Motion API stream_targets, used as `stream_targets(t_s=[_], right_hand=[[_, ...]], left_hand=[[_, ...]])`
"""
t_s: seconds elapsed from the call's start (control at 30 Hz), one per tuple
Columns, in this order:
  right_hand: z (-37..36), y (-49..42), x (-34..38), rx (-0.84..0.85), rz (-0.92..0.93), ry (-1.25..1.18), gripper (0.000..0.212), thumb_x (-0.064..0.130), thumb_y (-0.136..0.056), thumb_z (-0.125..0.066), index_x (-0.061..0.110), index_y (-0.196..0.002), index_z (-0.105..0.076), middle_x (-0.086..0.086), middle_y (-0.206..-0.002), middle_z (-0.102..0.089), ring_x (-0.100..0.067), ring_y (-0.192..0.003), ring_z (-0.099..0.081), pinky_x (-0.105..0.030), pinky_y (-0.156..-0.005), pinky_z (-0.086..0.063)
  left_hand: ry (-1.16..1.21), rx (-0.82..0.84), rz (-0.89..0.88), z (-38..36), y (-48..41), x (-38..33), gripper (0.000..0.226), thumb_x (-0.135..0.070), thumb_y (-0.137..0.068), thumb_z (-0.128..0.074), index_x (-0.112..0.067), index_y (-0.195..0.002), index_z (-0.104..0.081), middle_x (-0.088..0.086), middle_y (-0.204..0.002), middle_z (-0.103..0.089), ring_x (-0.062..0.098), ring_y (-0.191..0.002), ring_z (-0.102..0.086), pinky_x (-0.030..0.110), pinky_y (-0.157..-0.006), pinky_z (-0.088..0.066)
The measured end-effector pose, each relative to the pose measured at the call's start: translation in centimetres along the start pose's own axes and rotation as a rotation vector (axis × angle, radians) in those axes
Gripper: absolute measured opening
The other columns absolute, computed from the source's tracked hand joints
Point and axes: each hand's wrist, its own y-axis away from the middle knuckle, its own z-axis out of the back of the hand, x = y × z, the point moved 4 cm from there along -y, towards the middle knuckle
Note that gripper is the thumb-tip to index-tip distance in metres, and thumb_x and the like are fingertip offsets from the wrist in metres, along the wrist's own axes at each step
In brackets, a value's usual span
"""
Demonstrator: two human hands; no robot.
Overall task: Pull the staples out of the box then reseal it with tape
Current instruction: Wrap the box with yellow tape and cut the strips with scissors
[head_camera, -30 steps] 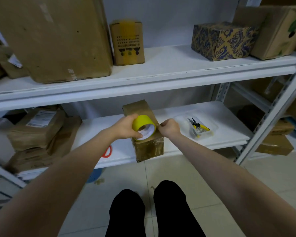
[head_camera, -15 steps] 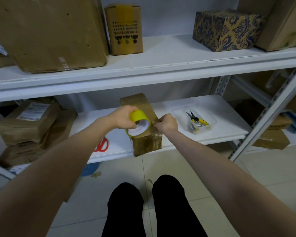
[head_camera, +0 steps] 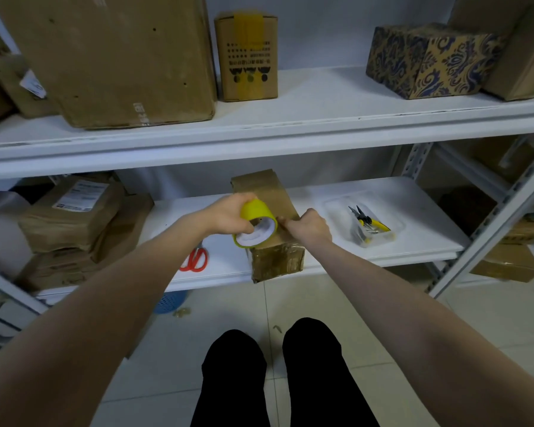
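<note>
A long brown cardboard box (head_camera: pixel 275 257) lies on the lower white shelf (head_camera: pixel 413 251), its near end hanging over the front edge. My left hand (head_camera: pixel 228 215) grips a yellow roll of tape (head_camera: pixel 256 224) held just above the box's top. My right hand (head_camera: pixel 309 226) is right beside the roll, fingers curled, pinching at the tape's end against the box top. The strip of tape itself is too thin to make out.
Red-handled scissors (head_camera: pixel 195 260) lie on the shelf left of the box. A clear tray (head_camera: pixel 364 224) with yellow-handled pliers sits to the right. Brown parcels (head_camera: pixel 71 217) are stacked at far left. Several boxes stand on the upper shelf (head_camera: pixel 290 127).
The roll has tilted in my left hand so its open core faces down and toward me. My right hand stays pinched at the roll's right edge.
</note>
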Motion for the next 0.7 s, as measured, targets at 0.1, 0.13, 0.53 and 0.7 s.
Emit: stream_targets(t_s=[0.1,0.13,0.53,0.7], right_hand=[[-0.2,-0.5,-0.1,-0.021,-0.005,-0.002,0.048,0.057,-0.082,-0.060,0.014,-0.102,-0.051,-0.003,-0.092,-0.052,-0.026,-0.083,-0.051,-0.032,-0.069,-0.039],[-0.2,-0.5,-0.2,-0.037,0.003,-0.006,0.044,0.056,-0.084,-0.058,0.014,-0.099,-0.052,-0.004,-0.091,-0.054,-0.027,-0.082,-0.052,-0.032,-0.068,-0.039],[-0.4,1.1,-0.1,-0.002,0.040,0.039,0.044,0.055,-0.083,-0.062,0.013,-0.092,-0.050,-0.001,-0.083,-0.053,-0.025,-0.081,-0.053,-0.030,-0.065,-0.039],[0.5,1.4,0.9,0.033,0.067,0.098,0.040,0.049,-0.085,-0.063,0.013,-0.091,-0.046,-0.003,-0.087,-0.050,-0.024,-0.084,-0.050,-0.031,-0.070,-0.041]], left_hand=[[0.010,-0.037,-0.011,0.5,0.3,0.2,0.054,-0.026,-0.059,-0.065,-0.012,-0.111,-0.060,0.006,-0.100,-0.065,0.025,-0.089,-0.061,0.034,-0.078,-0.051],[0.009,-0.038,-0.013,0.4,0.3,0.3,0.052,-0.026,-0.061,-0.068,-0.013,-0.111,-0.060,0.006,-0.100,-0.065,0.025,-0.090,-0.060,0.034,-0.078,-0.050],[-0.024,-0.109,-0.040,-0.8,-0.2,0.7,0.039,-0.025,-0.080,-0.073,-0.015,-0.114,-0.056,0.005,-0.106,-0.063,0.024,-0.095,-0.058,0.029,-0.077,-0.046],[-0.031,-0.124,-0.010,-0.9,0.1,1.1,0.063,-0.028,-0.078,-0.075,-0.013,-0.131,-0.043,0.011,-0.122,-0.057,0.029,-0.109,-0.055,0.035,-0.087,-0.047]])
